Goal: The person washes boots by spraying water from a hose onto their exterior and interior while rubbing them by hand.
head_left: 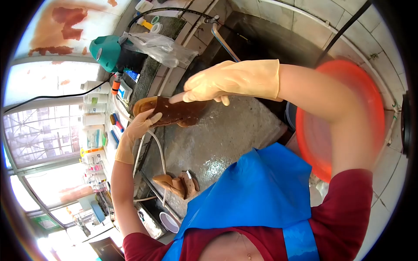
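Observation:
A wet, dark brown boot (178, 114) is held above the grey stone slab (222, 135), its lighter tan end to the left. My left hand (143, 124), in a cream rubber glove, grips that left end, thumb on the near side. Over the boot's upper side lies my right hand (222, 80), in a matching glove, with fingers stretched out and one fingertip at the boot's surface. Its palm side is hidden. Another tan-brown boot (176, 185) with a small white tag lies on the slab nearer my body.
A large red basin (313, 148) stands at the right, under my right arm. On the left ledge are a teal power tool (106, 54), a clear plastic bag (159, 48) and several bottles (93, 119). A white hose (159, 148) crosses the slab's left side.

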Motion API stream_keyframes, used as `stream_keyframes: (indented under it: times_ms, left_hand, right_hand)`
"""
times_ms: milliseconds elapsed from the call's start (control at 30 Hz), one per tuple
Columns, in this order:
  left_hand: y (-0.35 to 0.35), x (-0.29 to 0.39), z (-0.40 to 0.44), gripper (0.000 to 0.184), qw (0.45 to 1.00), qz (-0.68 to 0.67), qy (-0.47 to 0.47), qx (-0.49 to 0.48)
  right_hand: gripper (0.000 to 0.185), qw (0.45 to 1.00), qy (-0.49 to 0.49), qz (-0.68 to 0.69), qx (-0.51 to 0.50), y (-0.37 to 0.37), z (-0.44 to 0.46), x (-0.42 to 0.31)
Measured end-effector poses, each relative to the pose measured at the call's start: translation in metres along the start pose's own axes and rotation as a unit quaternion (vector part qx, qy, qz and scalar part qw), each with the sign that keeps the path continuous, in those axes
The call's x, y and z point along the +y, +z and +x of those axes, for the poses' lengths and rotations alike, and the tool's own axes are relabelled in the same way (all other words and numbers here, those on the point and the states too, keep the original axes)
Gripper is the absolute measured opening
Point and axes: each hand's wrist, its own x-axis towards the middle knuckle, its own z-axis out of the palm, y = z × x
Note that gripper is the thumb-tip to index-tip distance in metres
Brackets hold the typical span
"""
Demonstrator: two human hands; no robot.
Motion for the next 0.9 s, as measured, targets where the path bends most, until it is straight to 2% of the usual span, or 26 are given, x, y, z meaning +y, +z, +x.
stream_keyframes:
  times_ms: [33,133,200,233,300,333,400,433,467,500,533,567,600,633,667,700,733,800,833,900]
  left_hand:
    - [0.0,-0.008,-0.004,0.043,0.998,0.05,0.034,-0.001]
    - [0.006,-0.022,-0.017,0.043,0.998,0.034,0.045,-0.013]
    - [0.008,-0.031,-0.024,0.044,0.999,0.037,0.013,0.008]
    - [0.006,-0.038,-0.022,0.048,0.999,0.025,0.03,-0.014]
    - [0.004,-0.038,-0.016,0.06,0.998,0.017,0.038,-0.048]
    - [0.004,-0.029,-0.012,0.06,0.998,0.012,0.037,-0.045]
    - [0.008,-0.005,0.001,0.063,0.989,0.033,-0.137,-0.05]
    - [0.009,0.004,0.008,0.052,0.979,0.042,-0.193,-0.046]
    - [0.008,-0.005,0.019,0.052,0.98,0.041,-0.191,-0.046]
    - [0.009,-0.027,0.035,0.046,0.99,0.131,-0.038,-0.034]
    - [0.001,-0.042,0.049,0.04,0.93,0.341,0.113,-0.078]
    - [-0.007,-0.056,0.063,0.035,0.806,0.523,0.273,-0.051]
    - [-0.005,-0.043,0.058,0.035,0.807,0.521,0.275,-0.05]
    - [-0.002,-0.017,0.044,0.034,0.938,0.31,0.157,0.022]
    - [0.0,-0.005,0.036,0.033,0.993,0.073,0.025,0.092]
    - [-0.009,-0.032,0.048,0.033,0.993,0.037,0.058,0.097]
    - [-0.006,-0.032,0.049,0.033,0.993,0.031,0.053,0.099]
    - [0.0,-0.031,0.049,0.031,0.984,0.105,0.111,0.088]
    - [0.007,-0.037,0.049,0.033,0.958,0.216,0.146,0.118]
    - [0.036,-0.046,0.036,0.031,0.947,0.244,0.103,0.182]
  right_hand:
    - [0.055,1.0,-0.016,0.021,0.011,0.0,0.003,-0.005]
    - [0.054,0.997,-0.05,0.053,0.026,0.005,0.009,-0.007]
    - [0.054,0.999,-0.025,0.026,0.034,0.008,0.013,-0.004]
    - [0.053,1.0,0.02,-0.006,0.0,0.007,0.02,-0.008]
    - [0.053,1.0,0.023,-0.016,0.001,0.007,0.023,-0.004]
    - [0.053,0.999,0.027,-0.022,0.007,0.007,0.024,-0.003]
    - [0.054,0.999,0.027,-0.017,0.017,0.012,0.027,-0.009]
    - [0.054,1.0,0.015,-0.018,0.012,0.013,0.028,-0.014]
    - [0.053,1.0,0.004,-0.019,0.008,0.015,0.028,-0.017]
    - [0.055,1.0,0.01,-0.025,0.012,0.014,0.026,-0.019]
    - [0.055,1.0,0.012,-0.025,0.012,0.012,0.023,-0.019]
    - [0.054,0.999,0.024,-0.016,0.014,0.009,0.019,-0.016]
    - [0.054,0.999,0.035,-0.006,0.015,0.007,0.016,-0.014]
    - [0.054,0.999,0.037,-0.009,0.012,0.006,0.011,-0.011]
    - [0.055,0.999,0.029,0.014,0.013,0.005,0.007,-0.007]
    - [0.055,0.999,0.02,0.037,0.013,0.004,0.007,-0.006]
    - [0.055,0.999,0.018,0.034,0.006,0.008,0.01,-0.008]
    - [0.053,0.996,0.016,0.087,0.005,0.015,0.02,-0.013]
    - [0.052,0.995,-0.01,0.095,0.008,0.018,0.029,-0.017]
    - [0.052,0.996,-0.018,0.089,0.008,0.014,0.033,-0.024]
